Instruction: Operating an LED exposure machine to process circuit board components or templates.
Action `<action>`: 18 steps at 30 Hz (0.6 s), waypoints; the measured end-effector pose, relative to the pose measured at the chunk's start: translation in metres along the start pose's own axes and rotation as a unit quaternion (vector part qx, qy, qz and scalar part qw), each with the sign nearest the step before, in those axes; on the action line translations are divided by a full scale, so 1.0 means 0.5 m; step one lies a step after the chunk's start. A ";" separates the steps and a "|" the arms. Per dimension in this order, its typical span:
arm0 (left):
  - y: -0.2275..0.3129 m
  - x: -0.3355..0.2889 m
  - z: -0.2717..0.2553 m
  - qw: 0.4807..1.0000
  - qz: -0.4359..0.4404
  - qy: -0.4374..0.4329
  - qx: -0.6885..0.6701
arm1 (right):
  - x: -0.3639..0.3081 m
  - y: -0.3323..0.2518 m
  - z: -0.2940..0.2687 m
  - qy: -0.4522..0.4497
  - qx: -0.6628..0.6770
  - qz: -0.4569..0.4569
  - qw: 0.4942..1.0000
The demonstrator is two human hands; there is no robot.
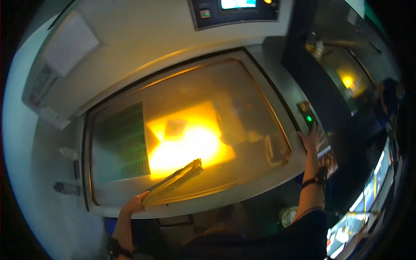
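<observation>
My left hand [135, 203] grips the near end of a long, flat yellow-tinted panel [174, 181], which slants up and right over the glass window [190, 130] of a big grey machine. Bright yellow light glows under the glass, and a green circuit board [123, 143] lies at its left. My right hand [312, 138] is stretched out with fingers spread, resting on the machine's right edge just below a lit green button [309, 118]. A dark band sits on each wrist.
A control panel with a small screen [236, 11] sits at the machine's top. White labels [69, 41] are stuck at upper left. Another lit machine [346, 80] stands at the right, and a person in dark clothes [390, 97] is near it.
</observation>
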State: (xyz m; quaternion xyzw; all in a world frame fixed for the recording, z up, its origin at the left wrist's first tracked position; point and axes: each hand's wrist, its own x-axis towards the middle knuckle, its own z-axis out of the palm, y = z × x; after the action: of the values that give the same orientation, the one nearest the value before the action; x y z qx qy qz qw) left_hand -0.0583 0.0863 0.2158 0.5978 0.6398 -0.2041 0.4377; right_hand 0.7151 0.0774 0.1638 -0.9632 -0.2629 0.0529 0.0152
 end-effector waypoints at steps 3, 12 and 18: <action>-0.036 0.004 0.020 0.991 0.083 0.072 0.072 | -0.003 -0.006 0.010 0.050 0.022 0.003 0.999; -0.059 0.009 0.092 0.974 0.116 0.121 0.153 | 0.054 0.008 0.115 0.070 -0.088 -0.131 0.985; -0.216 0.003 0.045 0.978 0.129 0.091 0.136 | -0.369 -0.216 0.095 0.039 -0.328 -0.309 0.892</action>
State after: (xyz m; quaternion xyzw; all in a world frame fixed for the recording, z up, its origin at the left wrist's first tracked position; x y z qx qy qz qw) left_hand -0.1528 0.0477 0.1745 0.7455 0.5607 -0.1752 0.3149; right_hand 0.4972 0.0768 0.1403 -0.7848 -0.5493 -0.0811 -0.2753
